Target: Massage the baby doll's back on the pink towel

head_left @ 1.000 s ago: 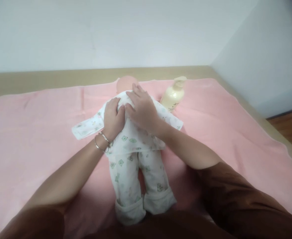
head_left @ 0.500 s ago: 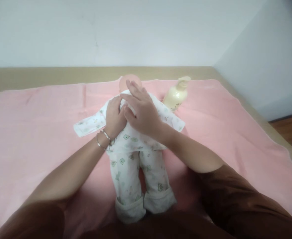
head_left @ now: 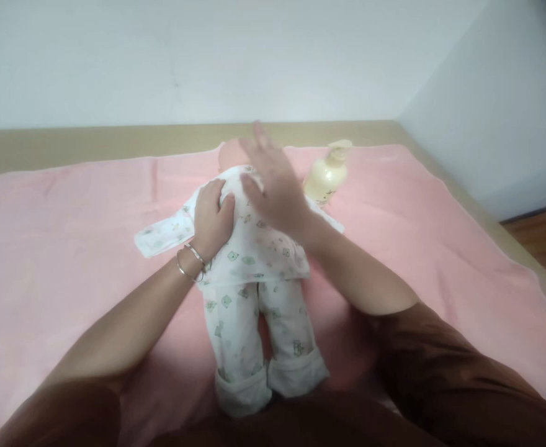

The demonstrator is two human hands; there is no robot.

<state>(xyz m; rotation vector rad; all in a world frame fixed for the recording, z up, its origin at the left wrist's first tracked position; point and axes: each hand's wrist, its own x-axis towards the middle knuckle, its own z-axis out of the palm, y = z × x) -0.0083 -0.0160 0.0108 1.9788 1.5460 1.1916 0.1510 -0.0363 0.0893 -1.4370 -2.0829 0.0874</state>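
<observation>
A baby doll (head_left: 249, 261) in a white shirt and trousers with small green prints lies stretched out, its bare head (head_left: 229, 155) at the far end. Which way up it lies I cannot tell for sure. My left hand (head_left: 213, 214), with metal bangles at the wrist, rests on the upper left of the doll's shirt, thumb apart from the fingers. Over the doll's upper right side my right hand (head_left: 273, 180) is raised, blurred a little, its fingers spread and nothing in them. It hides part of the doll's shoulder and sleeve.
The doll lies on a pink blanket (head_left: 68, 248) spread over a tan surface (head_left: 115, 139). A cream pump bottle (head_left: 326, 177) stands to the right of my right hand. Behind is a pale wall (head_left: 254, 56), with brown floor (head_left: 545, 242) at the far right.
My right hand has lifted up and away from my left hand, showing more of the doll's shirt. My left hand keeps its place on the doll.
</observation>
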